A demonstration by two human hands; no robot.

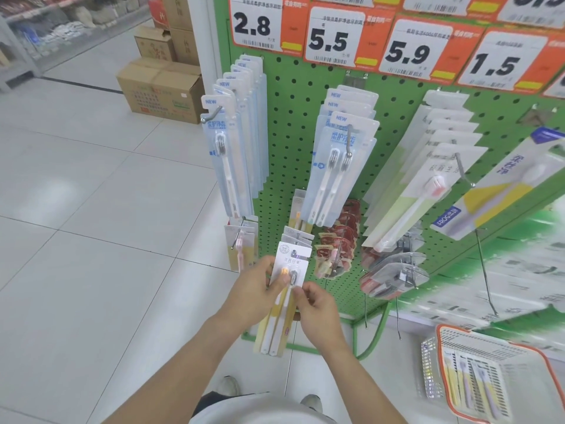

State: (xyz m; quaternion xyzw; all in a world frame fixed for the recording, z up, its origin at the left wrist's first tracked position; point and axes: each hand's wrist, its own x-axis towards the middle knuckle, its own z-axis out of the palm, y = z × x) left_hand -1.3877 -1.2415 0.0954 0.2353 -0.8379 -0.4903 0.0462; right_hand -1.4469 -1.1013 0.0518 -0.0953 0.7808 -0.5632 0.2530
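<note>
A white-and-yellow toothbrush pack (279, 313) hangs low on a hook of the green pegboard rack (293, 96), with more packs of the same kind behind it. My left hand (255, 292) grips the pack's left edge, its thumb lying across the front. My right hand (316, 307) pinches the pack's right edge at mid height. The pack's top hole sits at the hook (295, 254).
Blue toothbrush packs (227, 160) and others (339, 166) hang on hooks above, under price tags (333, 38). A white-and-orange basket (477, 381) with toothbrush packs stands on the floor at lower right. Cardboard boxes (159, 90) sit on the tiled floor behind left.
</note>
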